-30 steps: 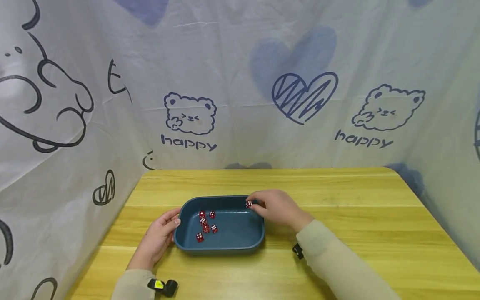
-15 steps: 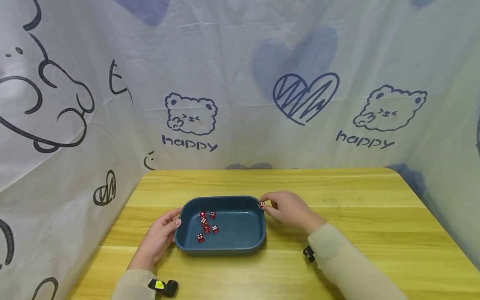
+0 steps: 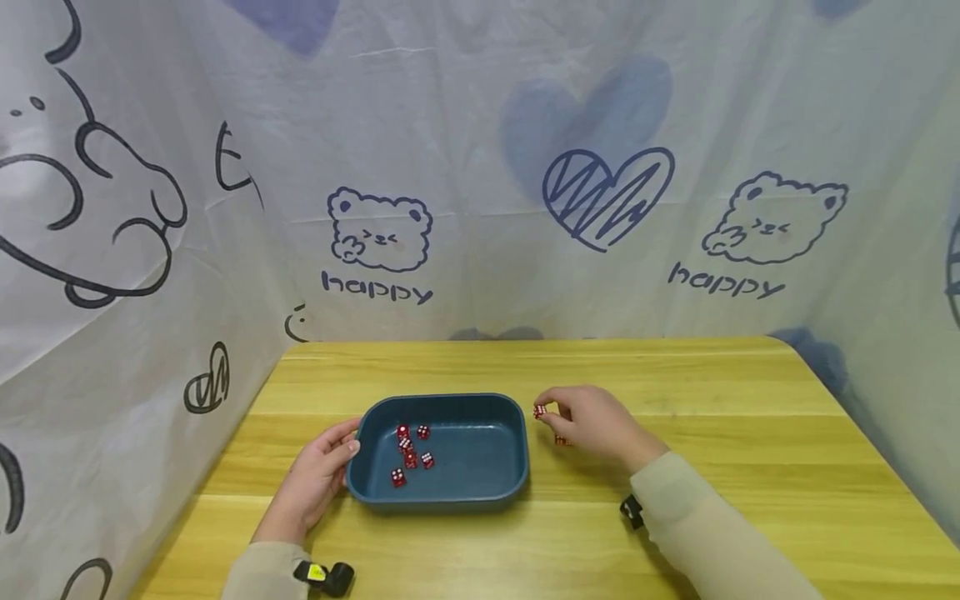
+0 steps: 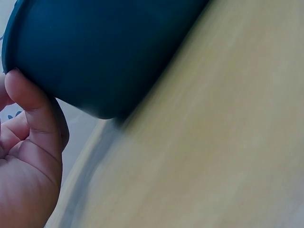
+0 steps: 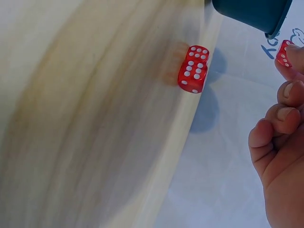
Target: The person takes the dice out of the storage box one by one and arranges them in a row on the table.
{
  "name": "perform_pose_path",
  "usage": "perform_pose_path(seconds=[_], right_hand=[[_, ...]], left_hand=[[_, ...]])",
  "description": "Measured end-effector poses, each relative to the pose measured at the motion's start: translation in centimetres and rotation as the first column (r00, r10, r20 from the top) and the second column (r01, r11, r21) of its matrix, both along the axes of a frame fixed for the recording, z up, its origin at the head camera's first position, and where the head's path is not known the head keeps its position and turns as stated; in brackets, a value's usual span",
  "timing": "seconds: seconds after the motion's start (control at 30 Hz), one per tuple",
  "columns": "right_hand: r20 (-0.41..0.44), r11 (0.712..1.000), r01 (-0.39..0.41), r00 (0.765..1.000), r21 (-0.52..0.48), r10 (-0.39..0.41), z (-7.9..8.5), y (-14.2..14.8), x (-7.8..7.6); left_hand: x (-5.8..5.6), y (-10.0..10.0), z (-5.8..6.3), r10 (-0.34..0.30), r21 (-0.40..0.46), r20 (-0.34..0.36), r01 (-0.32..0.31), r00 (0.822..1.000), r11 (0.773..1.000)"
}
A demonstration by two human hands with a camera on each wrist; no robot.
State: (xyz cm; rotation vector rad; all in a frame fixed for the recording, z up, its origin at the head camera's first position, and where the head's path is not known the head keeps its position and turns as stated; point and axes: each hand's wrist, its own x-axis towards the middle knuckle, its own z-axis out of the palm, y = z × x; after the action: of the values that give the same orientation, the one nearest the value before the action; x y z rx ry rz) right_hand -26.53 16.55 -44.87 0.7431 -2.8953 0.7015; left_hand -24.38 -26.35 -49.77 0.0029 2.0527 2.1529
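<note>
A dark blue-green rectangular tray (image 3: 480, 467) sits on the table, with several red dice (image 3: 410, 459) grouped toward its left end. My left hand (image 3: 311, 475) grips the tray's left end, thumb at the rim. Just beyond the tray's right end, my right hand (image 3: 596, 425) pinches a red die (image 3: 539, 412) with white dots between thumb and index finger. Two more red dice (image 5: 193, 71) rest close together on the table in the right wrist view. From the head, these table dice (image 3: 562, 440) are partly hidden under my right hand.
The yellow wood-grain table (image 3: 712, 417) extends to the right and behind the tray. A white cloth (image 3: 480, 275) printed with bears and hearts hangs along the back and sides. Black camera mounts (image 3: 330, 577) are worn at both wrists.
My right hand has moved right, carrying the die from over the tray's right end to outside it. Dice on the table now show beneath that hand. My left hand stays on the tray.
</note>
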Motion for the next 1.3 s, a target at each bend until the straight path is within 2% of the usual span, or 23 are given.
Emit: perform_pose_path(seconds=[0.2,0.57,0.87,1.3], right_hand=[[0.019,1.0,0.031,0.999,0.007,-0.031,-0.1,0.4,-0.1],[0.068,0.997,0.08,0.994,0.007,-0.08,-1.4,2.1,0.0],[0.093,0.997,0.078,0.992,0.028,-0.08,-2.2,3.7,0.3],[0.143,0.995,0.082,0.986,0.054,-0.089,-2.3,4.6,0.7]], left_hand=[[-0.1,0.0,0.2,0.0,-0.003,-0.01,0.0,1.0,1.0],[-0.1,-0.1,0.1,-0.003,-0.004,-0.012,0.003,1.0,1.0],[-0.1,0.1,0.1,0.006,0.01,0.006,-0.006,1.0,1.0],[0.1,0.1,0.2,0.015,-0.001,0.012,-0.015,1.0,1.0]])
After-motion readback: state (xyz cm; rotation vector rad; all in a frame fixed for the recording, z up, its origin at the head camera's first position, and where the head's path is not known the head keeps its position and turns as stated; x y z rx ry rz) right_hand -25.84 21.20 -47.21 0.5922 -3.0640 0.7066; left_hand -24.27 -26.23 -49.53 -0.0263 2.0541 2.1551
